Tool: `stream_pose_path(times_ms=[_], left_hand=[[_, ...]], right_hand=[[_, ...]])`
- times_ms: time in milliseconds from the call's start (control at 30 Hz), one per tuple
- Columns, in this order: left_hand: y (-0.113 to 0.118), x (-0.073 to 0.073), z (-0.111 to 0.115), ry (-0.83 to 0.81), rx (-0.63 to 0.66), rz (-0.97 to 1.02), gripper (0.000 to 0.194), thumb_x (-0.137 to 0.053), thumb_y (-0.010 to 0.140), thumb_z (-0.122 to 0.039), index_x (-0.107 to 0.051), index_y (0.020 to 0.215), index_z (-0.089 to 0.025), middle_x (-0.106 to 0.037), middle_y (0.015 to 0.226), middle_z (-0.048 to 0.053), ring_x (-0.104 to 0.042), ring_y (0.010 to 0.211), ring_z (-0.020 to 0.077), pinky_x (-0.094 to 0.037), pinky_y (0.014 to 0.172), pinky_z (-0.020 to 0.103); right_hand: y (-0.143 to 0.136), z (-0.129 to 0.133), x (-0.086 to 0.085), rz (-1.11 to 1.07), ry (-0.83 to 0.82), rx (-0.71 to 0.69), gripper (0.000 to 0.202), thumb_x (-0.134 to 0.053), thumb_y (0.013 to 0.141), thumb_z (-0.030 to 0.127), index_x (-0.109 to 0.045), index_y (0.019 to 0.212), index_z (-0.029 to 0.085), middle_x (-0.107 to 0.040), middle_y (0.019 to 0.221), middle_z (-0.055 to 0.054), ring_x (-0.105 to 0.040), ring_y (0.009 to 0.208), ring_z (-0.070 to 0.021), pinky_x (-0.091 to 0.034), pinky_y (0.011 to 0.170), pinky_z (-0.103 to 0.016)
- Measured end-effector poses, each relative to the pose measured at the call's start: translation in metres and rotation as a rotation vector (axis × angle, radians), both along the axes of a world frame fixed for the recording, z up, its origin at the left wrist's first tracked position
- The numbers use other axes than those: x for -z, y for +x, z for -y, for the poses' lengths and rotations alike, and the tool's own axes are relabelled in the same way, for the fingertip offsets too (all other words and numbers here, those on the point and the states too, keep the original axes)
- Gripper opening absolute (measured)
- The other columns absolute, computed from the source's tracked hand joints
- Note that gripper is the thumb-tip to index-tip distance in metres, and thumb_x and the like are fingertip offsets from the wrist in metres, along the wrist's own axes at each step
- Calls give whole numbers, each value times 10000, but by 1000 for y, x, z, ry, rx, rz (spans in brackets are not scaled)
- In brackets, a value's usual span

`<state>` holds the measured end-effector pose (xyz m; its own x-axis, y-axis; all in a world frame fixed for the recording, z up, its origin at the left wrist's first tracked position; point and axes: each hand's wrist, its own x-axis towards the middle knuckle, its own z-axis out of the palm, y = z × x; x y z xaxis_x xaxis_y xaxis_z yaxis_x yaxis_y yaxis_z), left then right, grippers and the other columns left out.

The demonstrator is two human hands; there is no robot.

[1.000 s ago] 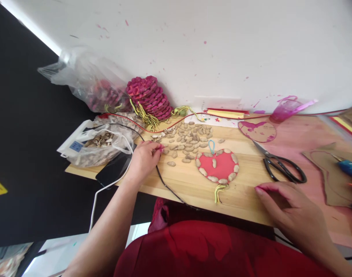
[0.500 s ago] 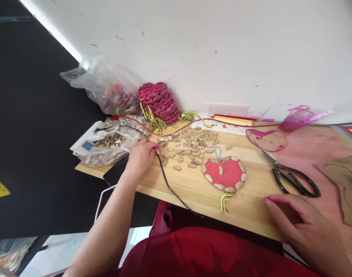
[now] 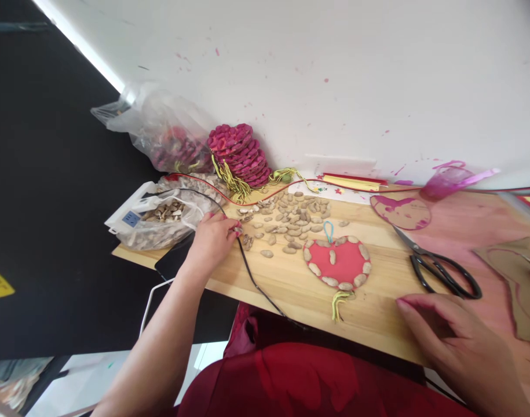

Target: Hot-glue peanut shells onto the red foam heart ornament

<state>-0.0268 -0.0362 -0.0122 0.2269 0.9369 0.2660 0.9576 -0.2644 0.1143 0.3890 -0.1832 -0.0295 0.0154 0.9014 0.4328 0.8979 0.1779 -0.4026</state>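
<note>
Since the frame half a second back almost nothing has shifted: the left hand [image 3: 210, 243] stays at the left edge of the scattered peanut shells [image 3: 291, 217], its fingertips now pinched narrow on something small beside the black cable [image 3: 251, 275]; what the grip holds is too small to tell. The right hand [image 3: 447, 339] stays flat on the tabletop [image 3: 299, 289] at the lower right of the frame, fingers spread loosely, holding nothing.

The loose shells lie in the middle of the frame, just left of and above one red heart [image 3: 337, 262], which has shells around its rim, one on its face, a blue loop on top and a yellow tassel below. The cable runs from the bag area under the left hand and off the near edge of the tabletop. A black phone [image 3: 171, 260] sits under the left wrist.

One pair of black scissors [image 3: 438, 267] lies right of the heart, near the right hand. Two plastic bags sit at the upper left: one with shells [image 3: 160, 220], one clear [image 3: 160, 130] behind it. A stack of pink hearts [image 3: 238, 153] leans against the wall, and one pink cup [image 3: 445, 176] lies tipped at the upper right
</note>
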Motion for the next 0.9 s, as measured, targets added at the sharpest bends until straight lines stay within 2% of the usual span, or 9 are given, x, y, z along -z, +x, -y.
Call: stream_pose_path(times_ms=[333, 567, 767, 900], left_hand=[[12, 4, 0, 75, 49, -29, 218, -563, 916, -185, -778, 952, -172, -725, 933, 127, -621, 969, 322, -497, 928, 456], [3, 8, -4, 21, -3, 125, 177, -633, 885, -182, -758, 1012, -182, -768, 956, 80, -645, 906, 271, -476, 966, 433], [14, 2, 2, -44, -103, 88, 198, -612, 891, -192, -785, 982, -221, -776, 1043, 93, -592, 1093, 358, -459, 910, 503], [22, 0, 3, -72, -121, 117, 239, -572, 922, -229, -798, 998, -219, -779, 1066, 103, -583, 1111, 365, -450, 921, 521]], right_hand=[[2, 1, 3, 4, -20, -1, 194, -623, 923, 419, -713, 858, 259, -768, 841, -52, -712, 768, -264, -534, 713, -389], [2, 3, 7, 18, 24, -10, 302, -566, 942, 500, -707, 850, 250, -753, 813, -40, -701, 743, -247, -513, 669, -375], [-1, 1, 3, 17, 6, 1, 309, -561, 944, 489, -710, 854, 234, -755, 825, -55, -696, 759, -243, -512, 695, -372], [0, 2, 2, -9, -41, 20, 297, -575, 938, 477, -714, 847, 230, -755, 835, -59, -698, 781, -241, -516, 721, -366]])
